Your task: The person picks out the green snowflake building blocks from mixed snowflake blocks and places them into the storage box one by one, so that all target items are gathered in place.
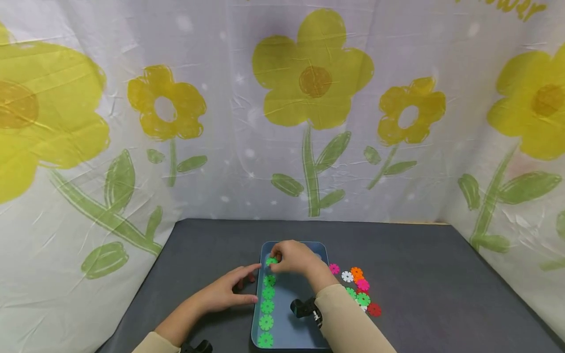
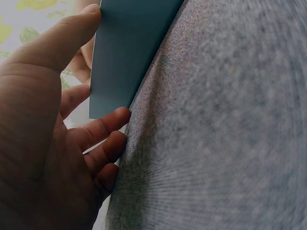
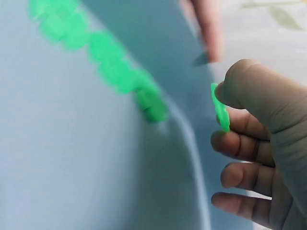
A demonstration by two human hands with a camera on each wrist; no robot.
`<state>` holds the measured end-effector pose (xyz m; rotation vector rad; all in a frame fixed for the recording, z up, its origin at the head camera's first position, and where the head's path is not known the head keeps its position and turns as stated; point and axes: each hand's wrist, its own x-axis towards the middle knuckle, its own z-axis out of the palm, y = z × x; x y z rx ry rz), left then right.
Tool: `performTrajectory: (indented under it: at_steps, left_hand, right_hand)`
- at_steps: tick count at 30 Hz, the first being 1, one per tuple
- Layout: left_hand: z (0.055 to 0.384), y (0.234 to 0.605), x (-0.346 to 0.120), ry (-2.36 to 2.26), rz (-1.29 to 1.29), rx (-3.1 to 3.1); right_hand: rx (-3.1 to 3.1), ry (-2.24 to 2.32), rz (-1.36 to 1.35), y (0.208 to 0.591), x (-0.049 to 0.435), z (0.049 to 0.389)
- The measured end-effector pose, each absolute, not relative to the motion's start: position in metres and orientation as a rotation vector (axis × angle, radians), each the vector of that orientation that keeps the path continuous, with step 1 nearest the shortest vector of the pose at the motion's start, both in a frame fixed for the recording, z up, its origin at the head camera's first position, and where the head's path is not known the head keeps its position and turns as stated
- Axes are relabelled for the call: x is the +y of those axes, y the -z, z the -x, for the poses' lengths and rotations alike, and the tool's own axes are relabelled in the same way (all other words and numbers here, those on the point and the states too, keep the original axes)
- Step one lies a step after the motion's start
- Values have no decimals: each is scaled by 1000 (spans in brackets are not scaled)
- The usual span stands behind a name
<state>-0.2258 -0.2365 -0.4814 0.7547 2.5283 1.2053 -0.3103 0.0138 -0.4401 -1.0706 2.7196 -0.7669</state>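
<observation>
A blue-grey tray (image 1: 293, 290) lies on the dark table. Green flower-shaped discs (image 1: 267, 307) form a row along its left inner side. Over the far left corner, my right hand (image 1: 299, 259) pinches one green disc (image 3: 221, 114) between thumb and forefinger. The right wrist view shows that disc edge-on, with the row's end (image 3: 153, 104) a little apart from it. My left hand (image 1: 220, 292) is at the tray's left outer wall, thumb and forefinger extended against it. In the left wrist view, the other fingers (image 2: 103, 127) are slightly bent beside the wall (image 2: 127, 52).
Right of the tray is a loose pile of flower-shaped discs in pink (image 1: 363, 285), orange (image 1: 356, 273), white (image 1: 347, 277), red (image 1: 374, 309) and green (image 1: 363, 299). A flower-printed cloth (image 1: 247, 162) hangs behind the table (image 1: 441, 294) and at its sides.
</observation>
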Motion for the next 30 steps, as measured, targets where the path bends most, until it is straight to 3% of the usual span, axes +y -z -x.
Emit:
performTrajectory:
  at_steps: [16,30]
  left_hand:
    - [225,480,-236,-1224,-757,2507]
    - [226,483,-236,-1197,-757,2530]
  right_hand:
    - [2761,546,1132,456,6,312]
    - [2723,824,1048,415,35,288]
